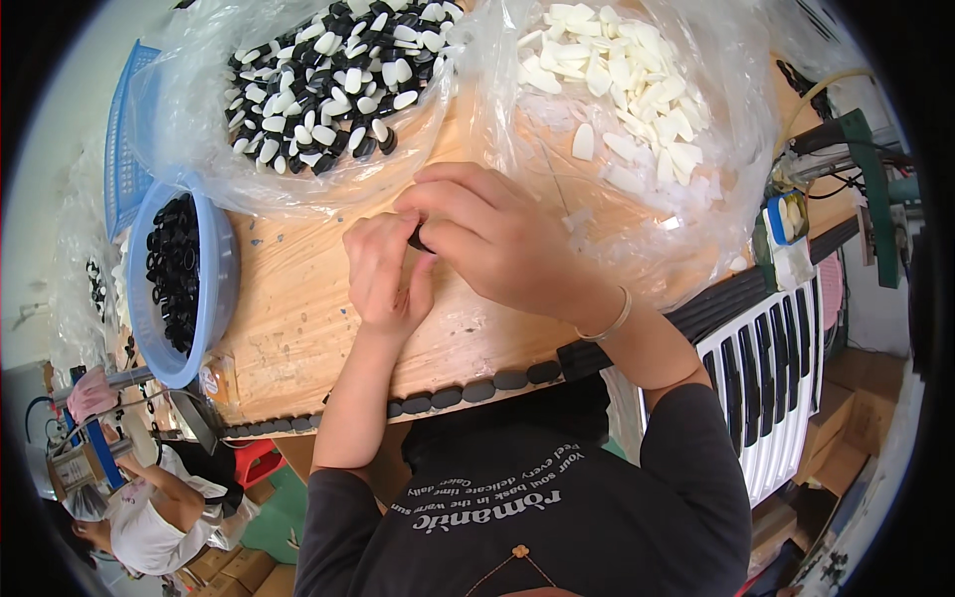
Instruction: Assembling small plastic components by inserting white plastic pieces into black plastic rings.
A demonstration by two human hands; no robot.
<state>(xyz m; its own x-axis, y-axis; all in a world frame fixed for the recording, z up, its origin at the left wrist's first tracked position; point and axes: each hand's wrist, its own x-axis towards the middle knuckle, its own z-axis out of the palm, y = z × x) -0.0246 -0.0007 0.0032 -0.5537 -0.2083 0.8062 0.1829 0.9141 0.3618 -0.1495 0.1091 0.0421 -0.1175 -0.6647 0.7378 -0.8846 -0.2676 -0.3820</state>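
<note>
Above the middle of the table, my two hands meet around a small black piece (416,239), mostly covered by fingers. My left hand (378,269) pinches it from the left. From the right, the bent fingers of my right hand (482,229) close over it. Beyond them, a clear plastic bag (423,149) holds many black pieces with white oval inserts (323,85). Loose cream-white oval pieces (647,85) lie on another clear bag at the far right. A blue basin (224,279) of plain black pieces (174,269) stands to the left.
Black oval pads (448,397) line the table's (288,338) near edge. A blue perforated basket (129,149) leans behind the basin. At right are a green-framed device (865,189) and a white rack with black strips (766,368). Another person (159,517) sits at lower left.
</note>
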